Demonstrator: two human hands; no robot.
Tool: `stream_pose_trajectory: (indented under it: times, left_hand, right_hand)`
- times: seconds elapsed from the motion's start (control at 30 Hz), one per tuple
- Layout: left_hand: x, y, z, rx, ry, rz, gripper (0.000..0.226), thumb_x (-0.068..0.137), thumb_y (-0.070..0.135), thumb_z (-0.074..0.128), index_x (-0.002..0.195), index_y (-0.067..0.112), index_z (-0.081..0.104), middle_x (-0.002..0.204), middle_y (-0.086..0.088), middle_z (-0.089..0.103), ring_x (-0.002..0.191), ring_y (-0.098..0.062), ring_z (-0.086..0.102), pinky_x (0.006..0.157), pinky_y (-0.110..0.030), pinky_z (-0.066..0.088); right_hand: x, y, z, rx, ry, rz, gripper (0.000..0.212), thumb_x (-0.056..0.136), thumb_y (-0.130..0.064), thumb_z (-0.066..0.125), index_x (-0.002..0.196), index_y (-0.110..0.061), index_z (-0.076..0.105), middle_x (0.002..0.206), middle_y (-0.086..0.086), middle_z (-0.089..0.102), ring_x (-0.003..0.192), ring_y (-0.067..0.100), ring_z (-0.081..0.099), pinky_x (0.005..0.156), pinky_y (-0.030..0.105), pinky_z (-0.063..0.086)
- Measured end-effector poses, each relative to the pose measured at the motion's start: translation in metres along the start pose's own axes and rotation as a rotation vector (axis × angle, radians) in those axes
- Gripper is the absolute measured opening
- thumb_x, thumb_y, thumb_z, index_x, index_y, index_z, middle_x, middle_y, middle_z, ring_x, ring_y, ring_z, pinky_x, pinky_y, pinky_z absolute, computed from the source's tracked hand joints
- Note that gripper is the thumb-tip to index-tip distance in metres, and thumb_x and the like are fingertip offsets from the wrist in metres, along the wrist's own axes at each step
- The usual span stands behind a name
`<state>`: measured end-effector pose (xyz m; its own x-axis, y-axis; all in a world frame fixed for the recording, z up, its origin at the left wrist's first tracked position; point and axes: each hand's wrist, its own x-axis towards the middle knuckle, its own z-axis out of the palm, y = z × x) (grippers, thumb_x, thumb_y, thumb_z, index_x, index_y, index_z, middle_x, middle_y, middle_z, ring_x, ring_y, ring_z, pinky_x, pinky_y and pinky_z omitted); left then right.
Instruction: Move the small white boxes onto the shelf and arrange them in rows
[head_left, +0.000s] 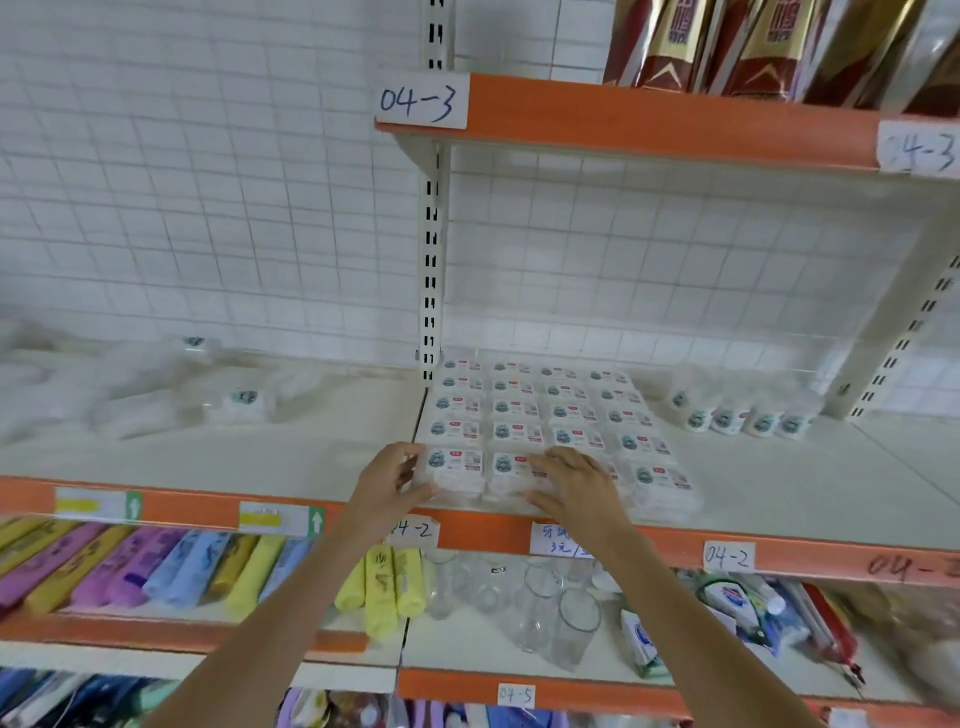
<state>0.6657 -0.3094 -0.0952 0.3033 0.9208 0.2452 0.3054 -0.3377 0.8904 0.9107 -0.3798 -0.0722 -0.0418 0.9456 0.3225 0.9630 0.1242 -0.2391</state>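
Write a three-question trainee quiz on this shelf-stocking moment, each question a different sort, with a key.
1. True or false: the small white boxes lie flat on the shelf in a grid of rows.
2. Multiple choice: where is the left hand? A) on the clear glasses below. B) at the left end of the front row. C) on the label marked 04-3.
3. Fill in: the right hand rests on the ____ row of boxes.

Key: 1 true; 2 B; 3 front.
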Motion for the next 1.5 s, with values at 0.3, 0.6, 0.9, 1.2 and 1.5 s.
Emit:
stream_pose_trajectory:
  times: [0.3,0.6,0.9,1.2,1.5]
  left_hand:
    - [0.0,0.013,-0.009,0.099,-0.108,-0.004,0.051,0.078,0.011,0.071,0.12,0.013,0.043,0.124,-0.002,0.049,0.118,-0.019,0.049,0.096,-0.027,0.041]
    - [-0.059,0.045,-0.037,0.777,0.08,0.354,0.037,0.081,0.023,0.067,0.114,0.008,0.058,0.111,-0.008,0.058,0.097,-0.028,0.06,0.079,-0.038,0.049]
    - [-0.221,0.022,-0.035,0.904,0.079,0.143,0.033,0.078,0.04,0.042,0.092,0.016,0.06,0.084,-0.002,0.065,0.069,-0.023,0.066,0.054,-0.031,0.052]
    - [-0.332,0.015,-0.065,0.92,0.249,-0.296,0.036,0.083,0.033,0.053,0.108,0.01,0.063,0.104,-0.009,0.064,0.091,-0.031,0.064,0.069,-0.038,0.052]
    - [-0.396,0.005,-0.141,0.94,0.424,-0.466,0.05,0.076,0.047,0.042,0.106,0.014,0.064,0.102,-0.007,0.065,0.091,-0.03,0.063,0.071,-0.04,0.052]
  right_hand:
    - [-0.003,-0.011,-0.01,-0.043,-0.091,0.058,0.05,0.087,-0.036,0.059,0.131,-0.019,0.044,0.136,0.001,0.041,0.128,0.024,0.037,0.106,0.033,0.027]
    - [-0.066,-0.038,-0.055,-0.095,0.126,0.054,0.037,0.09,-0.035,0.053,0.124,-0.02,0.053,0.123,-0.001,0.057,0.115,0.021,0.05,0.094,0.035,0.039]
    - [-0.197,-0.042,-0.012,0.1,0.093,0.064,0.03,0.073,-0.021,0.073,0.102,-0.018,0.065,0.095,0.0,0.068,0.081,0.025,0.067,0.061,0.034,0.055]
    - [-0.206,-0.096,0.024,0.248,-0.107,-0.102,0.033,0.083,-0.02,0.067,0.115,-0.015,0.06,0.113,0.004,0.063,0.103,0.027,0.059,0.082,0.039,0.049]
    - [-0.169,-0.204,0.066,0.349,-0.239,-0.316,0.039,0.091,-0.033,0.052,0.129,-0.024,0.047,0.129,-0.007,0.049,0.117,0.015,0.046,0.09,0.027,0.039]
